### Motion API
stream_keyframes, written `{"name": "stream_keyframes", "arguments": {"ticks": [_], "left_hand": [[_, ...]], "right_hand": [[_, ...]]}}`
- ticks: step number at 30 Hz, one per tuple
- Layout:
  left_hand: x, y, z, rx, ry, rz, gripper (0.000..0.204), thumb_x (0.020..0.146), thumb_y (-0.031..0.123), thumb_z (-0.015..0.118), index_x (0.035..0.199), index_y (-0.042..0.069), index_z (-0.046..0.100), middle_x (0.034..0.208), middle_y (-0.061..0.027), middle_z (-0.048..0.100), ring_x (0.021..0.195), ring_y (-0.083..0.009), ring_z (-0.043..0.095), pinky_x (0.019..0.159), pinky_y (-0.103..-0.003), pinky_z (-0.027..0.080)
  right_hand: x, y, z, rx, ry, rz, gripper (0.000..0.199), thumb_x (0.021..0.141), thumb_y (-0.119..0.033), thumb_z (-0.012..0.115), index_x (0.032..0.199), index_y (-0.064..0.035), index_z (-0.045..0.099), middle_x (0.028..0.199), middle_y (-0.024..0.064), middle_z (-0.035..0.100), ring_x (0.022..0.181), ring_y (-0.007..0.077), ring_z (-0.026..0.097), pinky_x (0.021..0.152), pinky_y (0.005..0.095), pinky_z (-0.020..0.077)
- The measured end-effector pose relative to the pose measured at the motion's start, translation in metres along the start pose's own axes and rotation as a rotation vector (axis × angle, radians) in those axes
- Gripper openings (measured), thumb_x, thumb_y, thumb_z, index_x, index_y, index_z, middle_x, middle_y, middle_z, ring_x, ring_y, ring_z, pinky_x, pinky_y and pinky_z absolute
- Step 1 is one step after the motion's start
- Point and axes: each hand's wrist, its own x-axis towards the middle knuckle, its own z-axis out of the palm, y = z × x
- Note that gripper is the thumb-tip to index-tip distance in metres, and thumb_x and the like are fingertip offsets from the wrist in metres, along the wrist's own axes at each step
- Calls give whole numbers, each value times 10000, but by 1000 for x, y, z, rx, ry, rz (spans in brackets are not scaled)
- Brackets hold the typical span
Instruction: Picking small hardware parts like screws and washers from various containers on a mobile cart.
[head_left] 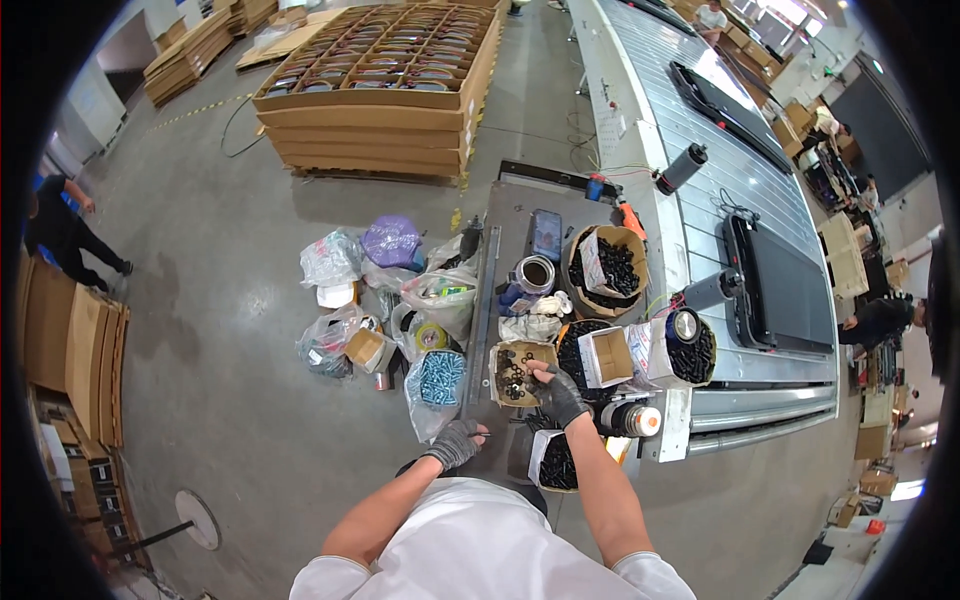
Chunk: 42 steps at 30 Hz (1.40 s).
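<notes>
My right hand (558,394), in a grey fingerless glove, reaches to a small open cardboard box (540,352) on the table. Dark ring-shaped pieces like washers (512,372) lie in that box. Its thumb and fingers are pinched together over the box's right side; whatever they hold is too small to make out. My left hand (457,444), gloved the same way, is at the table's near edge, fingers curled closed. A thin dark piece seems to show at its fingertips, its kind unclear. Just right of it, several dark screw-like pieces (528,420) lie loose.
Around my right hand stand boxes of black parts (690,358), an empty carton (605,358) and a flask (632,419). Farther back are a phone (547,234) and a mug (533,274). Left lie bagged blue screws (441,378). A roller conveyor (730,150) runs along the right.
</notes>
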Motion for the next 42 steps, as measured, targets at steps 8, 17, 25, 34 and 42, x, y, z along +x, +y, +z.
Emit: {"name": "stream_keyframes", "arguments": {"ticks": [8, 17, 25, 34, 42], "left_hand": [[7, 12, -4, -57, 16, 49, 204, 872, 110, 625, 1058, 41, 674, 779, -40, 655, 677, -127, 611, 648, -293, 506], [-4, 39, -19, -262, 69, 9, 190, 873, 97, 654, 1044, 17, 670, 854, -20, 675, 763, -81, 598, 714, -244, 498], [-8, 90, -23, -470, 92, 103, 262, 921, 156, 622, 1128, -6, 616, 874, -61, 691, 738, -104, 628, 660, -245, 506], [-7, 113, -4, -509, -11, 147, 243, 944, 167, 602, 1114, -7, 604, 872, -73, 687, 754, -117, 646, 643, -241, 506], [-10, 131, 11, -489, -10, 206, 231, 941, 143, 605, 1110, -14, 606, 921, -70, 673, 830, -139, 664, 706, -249, 510]], "right_hand": [[-9, 14, 14, 500, -9, 45, 220, 918, -237, 578, 960, -31, 641, 907, 93, 652, 851, 213, 623, 769, 333, 521], [-40, 5, 28, 500, -170, 3, 423, 962, -228, 449, 1288, 34, 506, 1315, 183, 536, 1236, 288, 508, 1068, 397, 398], [-104, 2, 32, 310, -100, -62, 398, 944, -118, 496, 1311, 36, 487, 1292, 176, 555, 1172, 262, 559, 1036, 358, 429], [-161, -2, 29, 690, -120, -99, 357, 912, -83, 527, 1250, 28, 529, 1210, 185, 592, 1123, 251, 587, 992, 349, 470], [-177, -1, 21, 626, -28, -213, 411, 906, -54, 472, 1310, 15, 489, 1328, 193, 521, 1230, 255, 515, 1021, 339, 453]]}}
